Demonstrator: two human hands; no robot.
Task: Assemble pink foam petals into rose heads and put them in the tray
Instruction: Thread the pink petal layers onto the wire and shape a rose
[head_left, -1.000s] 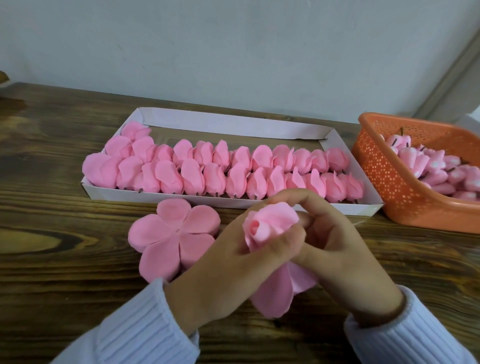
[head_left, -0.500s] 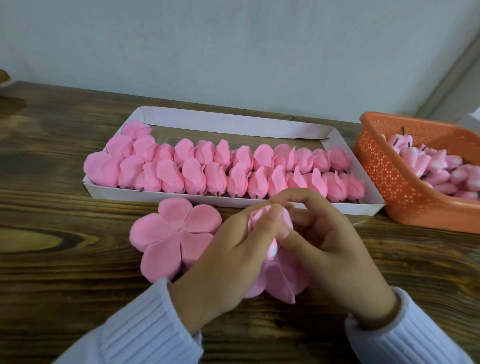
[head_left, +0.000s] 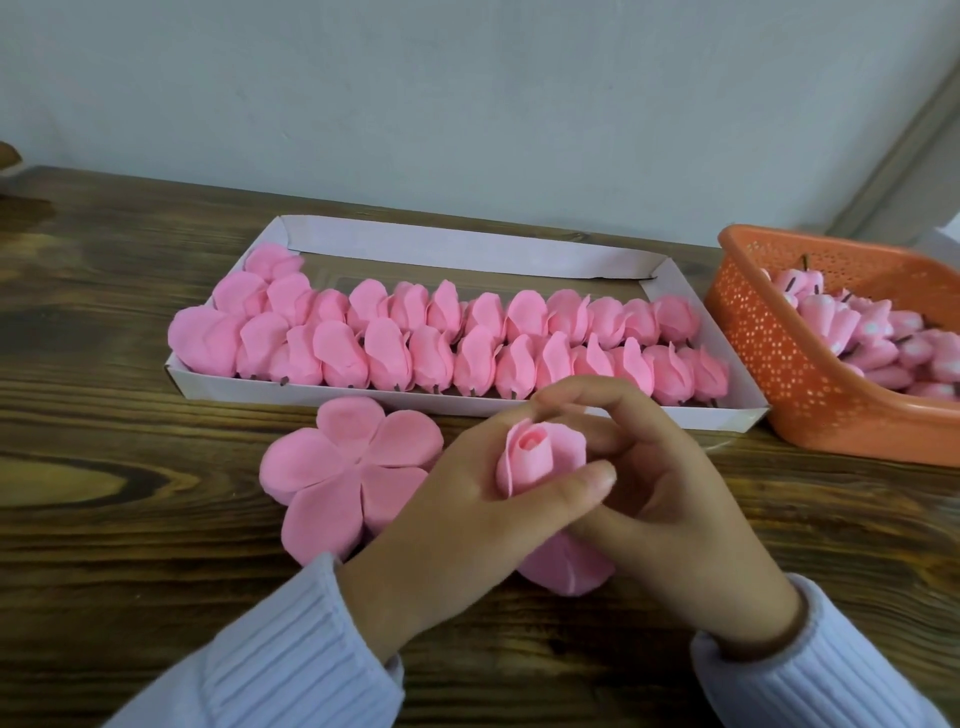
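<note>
Both hands clamp one rose head (head_left: 540, 457) above the table (head_left: 130, 519): left hand (head_left: 467, 514) wraps its side, right hand (head_left: 660, 499) curls round it. Tray (head_left: 467, 249) lies just beyond, near a flat petal piece (head_left: 343, 467)

Dark wooden table (head_left: 130, 545), pale wall (head_left: 467, 104)

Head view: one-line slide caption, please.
Left hand and right hand hold a foam rose bud, flat petal piece beside it, white tray of rose heads behind.
</note>
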